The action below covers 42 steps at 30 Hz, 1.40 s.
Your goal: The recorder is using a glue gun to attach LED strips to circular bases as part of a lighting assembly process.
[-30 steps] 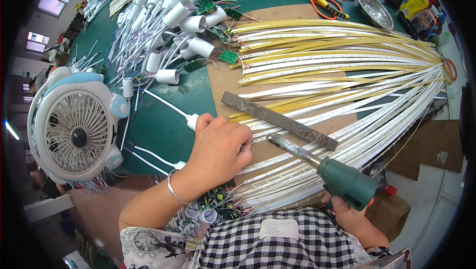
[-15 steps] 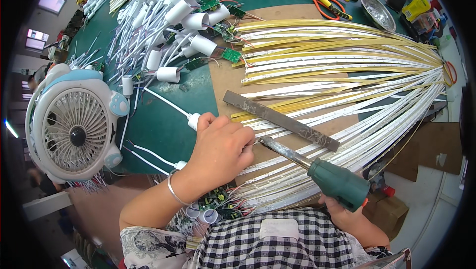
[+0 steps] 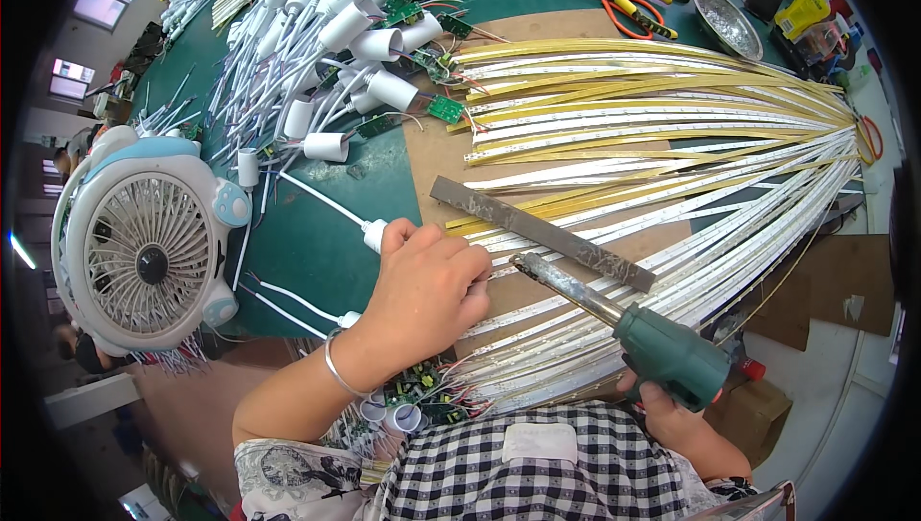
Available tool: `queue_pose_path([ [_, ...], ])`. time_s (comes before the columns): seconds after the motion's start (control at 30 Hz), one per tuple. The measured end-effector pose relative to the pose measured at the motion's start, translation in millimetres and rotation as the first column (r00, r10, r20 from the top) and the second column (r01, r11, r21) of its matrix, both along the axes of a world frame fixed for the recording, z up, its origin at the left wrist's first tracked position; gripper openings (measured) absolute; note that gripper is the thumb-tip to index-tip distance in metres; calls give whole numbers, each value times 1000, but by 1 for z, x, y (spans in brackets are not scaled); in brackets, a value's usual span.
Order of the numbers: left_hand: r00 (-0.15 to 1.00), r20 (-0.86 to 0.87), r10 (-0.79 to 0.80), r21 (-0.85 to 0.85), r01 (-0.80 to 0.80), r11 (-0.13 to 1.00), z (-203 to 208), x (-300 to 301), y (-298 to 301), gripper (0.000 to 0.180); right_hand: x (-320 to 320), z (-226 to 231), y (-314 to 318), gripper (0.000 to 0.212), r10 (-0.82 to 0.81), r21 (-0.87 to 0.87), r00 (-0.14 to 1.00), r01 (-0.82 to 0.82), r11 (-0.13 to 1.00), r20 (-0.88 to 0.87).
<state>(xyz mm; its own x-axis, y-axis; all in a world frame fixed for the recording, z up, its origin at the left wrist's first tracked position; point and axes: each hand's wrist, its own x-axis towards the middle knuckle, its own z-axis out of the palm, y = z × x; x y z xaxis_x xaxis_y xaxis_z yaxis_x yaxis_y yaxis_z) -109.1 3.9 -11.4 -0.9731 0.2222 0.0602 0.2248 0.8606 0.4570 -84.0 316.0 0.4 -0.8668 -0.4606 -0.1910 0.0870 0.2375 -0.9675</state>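
Green table; left hand curled.

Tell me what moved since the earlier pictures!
The right hand moved the green soldering iron left, closer to the left hand, then back right. I see nothing newly grabbed or let go. The left hand, metal bar and fan stayed put.

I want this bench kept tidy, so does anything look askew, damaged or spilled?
The metal bar lies slantwise across the strips, with pale blotches toward its lower end. The soldering iron in the right hand has blotchy metal, perhaps just wear. I see no spill.
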Motion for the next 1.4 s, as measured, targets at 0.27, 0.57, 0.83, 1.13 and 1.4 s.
queue_pose_path([
  [0.27,1000,-15,-3,4,3,1000,-1,0,-1,8,0,0,-1,21,-26,-35,1000,26,999,18],
  [0.57,1000,1,1,-19,-1,1000,0,1,0,8,-2,1,-2,21,-38,-27,999,39,999,30],
  [0.83,993,114,8,17,-10,1000,20,9,-34,22,2,-1,0,31,-74,-27,997,75,997,27],
  [1.13,927,312,-208,-9,222,975,29,41,-55,23,5,-3,2,53,-66,-54,998,67,996,21],
  [1.4,904,358,-233,277,135,951,22,29,-64,16,8,-10,6,53,-108,-99,994,107,989,-3],
])
